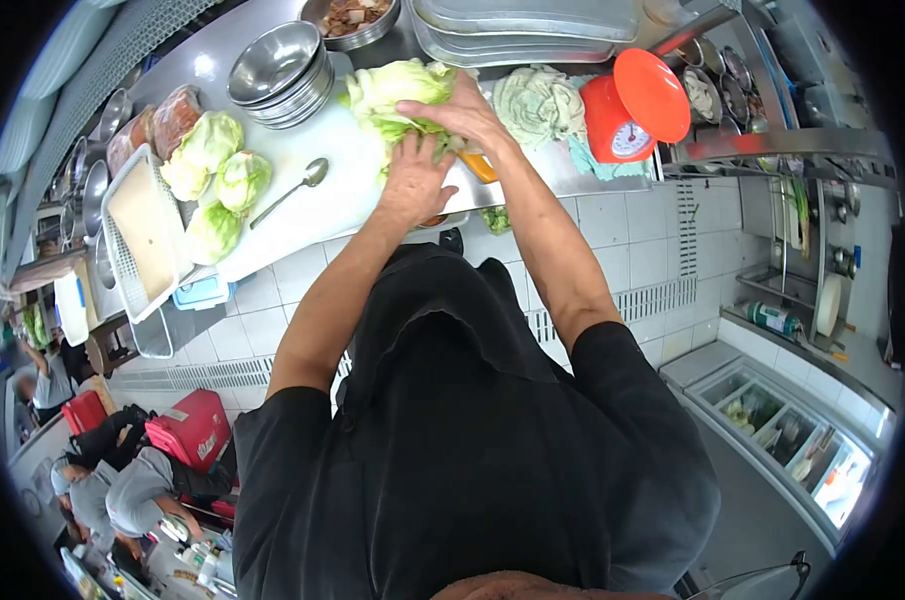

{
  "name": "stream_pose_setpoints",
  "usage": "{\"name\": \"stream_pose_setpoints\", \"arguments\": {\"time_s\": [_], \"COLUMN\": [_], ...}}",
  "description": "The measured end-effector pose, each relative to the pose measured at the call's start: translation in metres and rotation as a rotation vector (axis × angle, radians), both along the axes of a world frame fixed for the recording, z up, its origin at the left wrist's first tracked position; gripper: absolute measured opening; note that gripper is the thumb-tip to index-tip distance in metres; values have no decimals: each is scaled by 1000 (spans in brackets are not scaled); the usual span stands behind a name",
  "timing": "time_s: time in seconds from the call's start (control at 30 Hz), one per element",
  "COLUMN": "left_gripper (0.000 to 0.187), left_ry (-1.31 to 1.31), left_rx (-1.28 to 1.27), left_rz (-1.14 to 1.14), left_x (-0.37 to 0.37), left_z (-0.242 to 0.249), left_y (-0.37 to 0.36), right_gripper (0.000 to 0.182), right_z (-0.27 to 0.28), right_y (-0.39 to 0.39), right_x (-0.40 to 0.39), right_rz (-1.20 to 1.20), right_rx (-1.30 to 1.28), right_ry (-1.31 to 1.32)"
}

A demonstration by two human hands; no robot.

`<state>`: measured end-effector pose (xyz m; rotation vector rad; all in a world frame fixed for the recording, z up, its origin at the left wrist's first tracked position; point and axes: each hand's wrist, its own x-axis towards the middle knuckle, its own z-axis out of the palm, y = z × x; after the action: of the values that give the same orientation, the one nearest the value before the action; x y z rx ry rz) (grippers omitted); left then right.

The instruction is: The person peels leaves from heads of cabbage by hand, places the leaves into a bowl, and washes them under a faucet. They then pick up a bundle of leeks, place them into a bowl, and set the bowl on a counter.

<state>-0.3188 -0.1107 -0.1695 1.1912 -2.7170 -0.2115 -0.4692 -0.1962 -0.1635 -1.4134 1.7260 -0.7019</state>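
While the left hand (416,182) rests against the near side of a leafy head (398,88), its fingers lie extended and only slightly parted, with the thumb held away from them. The right hand (465,108) reaches over from the other side, its thumb stretched across the leaves; its remaining fingers are partly hidden, so I cannot tell whether they pinch the head or merely steady it. That head sits at the far right part of the white cutting board (348,205), between the two hands. Just under the right wrist shows an orange handle (480,168); whatever it belongs to is covered, and if that is a blade, a shift of the hand without looking could bring skin onto an edge. The loose outer leaves might also tear or slide if pressed unevenly, and a wet board would make the round head roll. Farther out, the spoon (315,172) lies left of the hands, near three more heads (243,182), while stacked steel bowls (283,75) stand behind it. To the right, a crumpled cloth (539,105) and a red scale (605,125) stand near the right forearm, where a wide elbow swing could knock the scale.
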Motion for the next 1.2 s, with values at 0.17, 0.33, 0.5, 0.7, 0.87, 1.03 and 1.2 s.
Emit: {"name": "stream_pose_setpoints", "arguments": {"time_s": [0.17, 0.33, 0.5, 0.7, 0.87, 1.03, 1.2], "left_gripper": [52, 72, 110, 98, 59, 48, 49], "left_ry": [82, 445, 944, 1607, 1888, 1852, 1874], "left_rx": [97, -81, 427, 651, 1064, 824, 745], "left_rz": [-6, 351, 711, 735, 551, 787, 737], "left_x": [-2, 20, 16, 8, 30, 33, 42], "left_z": [0, 9, -23, -30, -4, 7, 8], "left_y": [10, 29, -7, -54, -63, -76, -72], "right_gripper": [118, 82, 63, 41, 43, 44, 49], "right_z": [-6, -10, -19, -23, 15, 4, -24], "right_y": [-10, -16, -8, 19, 41, 44, 50], "right_x": [30, 1, 5, 35, 70, 77, -10], "right_rz": [-78, -111, -145, -114, -24, -34, -13], "right_rx": [146, 133, 21, -358, -475, -565, -578], "right_ry": [282, -159, -183, -214, -171, -293, 100]}}
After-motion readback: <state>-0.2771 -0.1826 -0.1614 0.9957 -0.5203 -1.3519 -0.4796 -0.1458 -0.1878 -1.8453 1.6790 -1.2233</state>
